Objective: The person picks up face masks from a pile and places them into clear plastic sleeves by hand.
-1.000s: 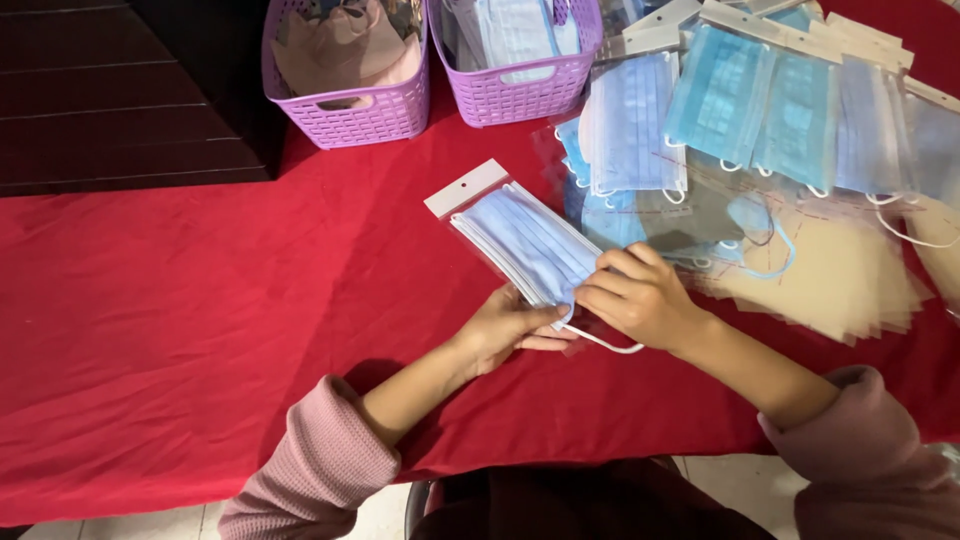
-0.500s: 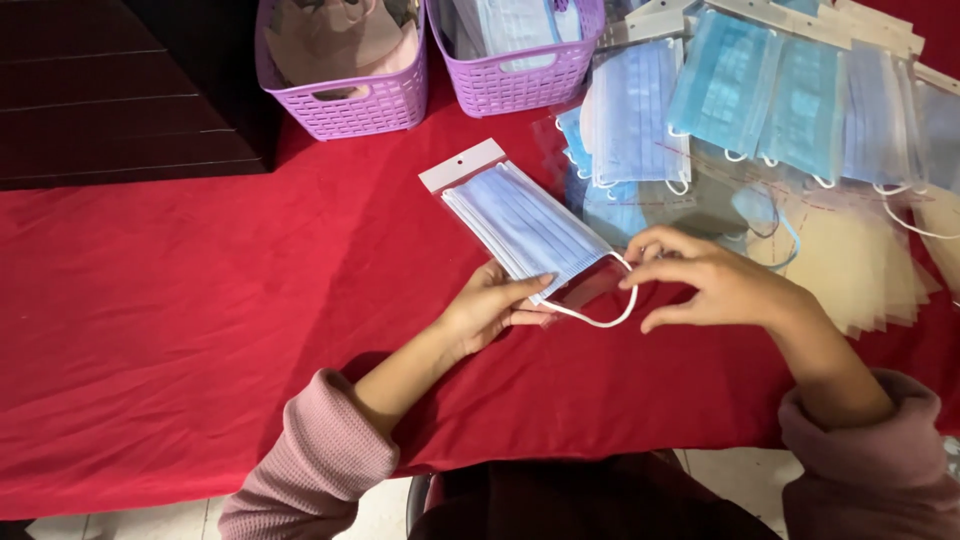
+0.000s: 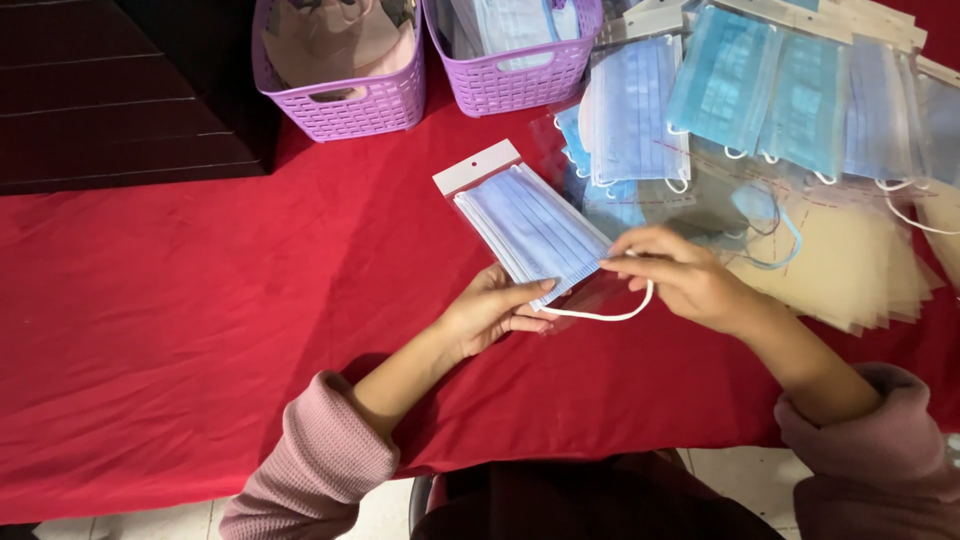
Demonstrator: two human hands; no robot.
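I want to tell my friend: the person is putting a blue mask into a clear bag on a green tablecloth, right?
Not quite. The head view shows a red tablecloth, not green. The rest holds: left hand and right hand hold the blue mask in its clear bag.

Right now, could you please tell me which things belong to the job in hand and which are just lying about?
In hand:
- left hand
- right hand
- mask
- clear sleeve
- ear loop

Lying about:
- two purple baskets
- packed masks
- empty sleeves
- red cloth
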